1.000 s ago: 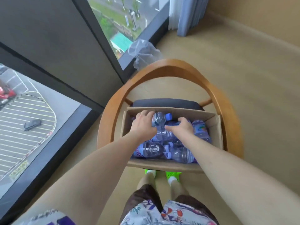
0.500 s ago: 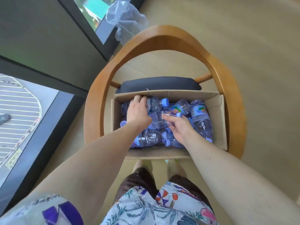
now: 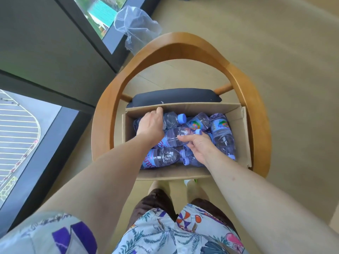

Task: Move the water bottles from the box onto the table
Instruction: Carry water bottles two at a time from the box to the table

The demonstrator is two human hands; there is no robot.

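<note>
A cardboard box (image 3: 242, 125) sits on a wooden chair and holds several clear water bottles with blue caps, lying on their sides. My left hand (image 3: 151, 124) reaches into the box's far left corner and curls over a bottle (image 3: 172, 119) that lies along the back wall. My right hand (image 3: 199, 146) is in the middle of the box, its fingers wrapped round another bottle (image 3: 174, 137) that lies across the pile. More bottles lie at the right (image 3: 222, 134) and the front (image 3: 161, 158). No table is in view.
The round-backed wooden chair (image 3: 244, 85) with a dark seat cushion (image 3: 174, 97) encircles the box. A crumpled clear plastic bag (image 3: 135, 26) lies on the floor by the window (image 3: 23, 136) on the left. Beige floor stretches to the right.
The view has tilted down and come closer to the box. My left hand has slid toward the back left corner. My right hand has turned and closed round the middle bottle.
</note>
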